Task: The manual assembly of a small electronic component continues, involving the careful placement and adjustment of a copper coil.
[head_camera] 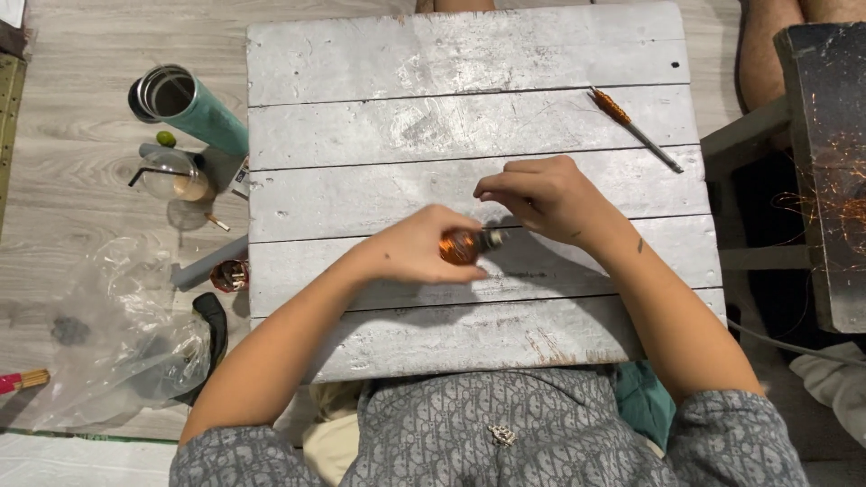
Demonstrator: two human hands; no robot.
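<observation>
Nearest to the person, the left hand (410, 252) is closed around a small coil of copper wire (460, 245), which sits on a short grey spindle (494, 238) just above the whitewashed plank board (379, 54). The right hand (546, 194) is beside it, with the fingers pinched together at the tip of the spindle; I cannot tell if they grip a thin wire or the spindle itself. It seems the winding of the coil is the step in hand. I judge the next move needs a steady pull on the fine wire and an even turn of the coil, so that the layers lie flat.

Further on the board lies one tool with an orange-wrapped handle (631, 126), well apart from the hands. On the floor to the left I count one teal tumbler (189, 104), one clear cup (176, 176) and one plastic bag (108, 343). At the far right, one dark bench (825, 135) carries loose copper strands (843, 194).
</observation>
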